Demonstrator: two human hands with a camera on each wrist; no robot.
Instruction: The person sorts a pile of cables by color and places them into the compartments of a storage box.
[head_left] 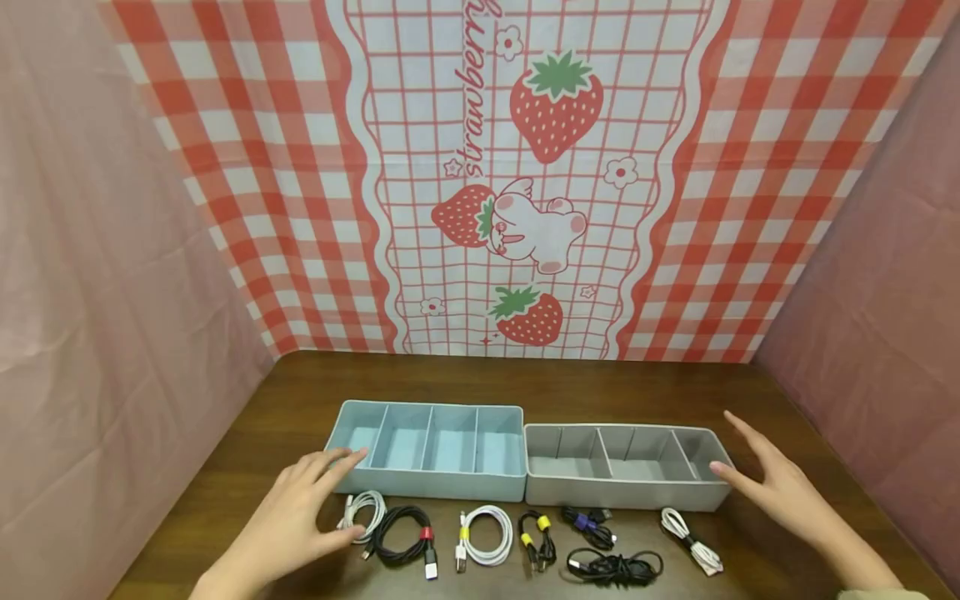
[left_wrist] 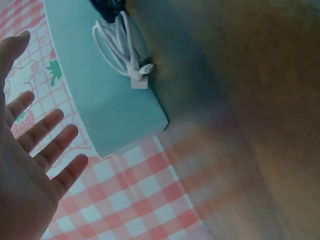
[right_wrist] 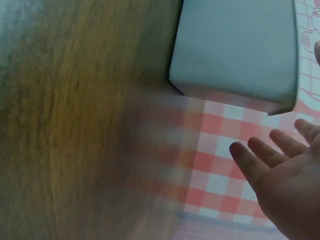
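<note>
My left hand (head_left: 292,508), fingers spread, hovers at the left end of a light blue divided box (head_left: 427,484); its thumb overlaps a coiled pale grey cable (head_left: 377,505) in the head view. In the left wrist view a white cable (left_wrist: 132,65) lies against the box's side. My right hand (head_left: 783,496) is held with thumb and fingers apart at the right end of a grey divided box (head_left: 622,493). Neither hand holds anything. Close to the right hand lies a white cable (head_left: 705,556) bundled with a black tie.
Before the boxes, on the brown table (head_left: 285,400), lie a black cable with a red tie (head_left: 427,533), a white coil (head_left: 504,537), a black cable with yellow ties (head_left: 548,550), one with a purple tie (head_left: 585,523) and a black bundle (head_left: 618,569). A strawberry-print cloth (head_left: 645,250) hangs behind.
</note>
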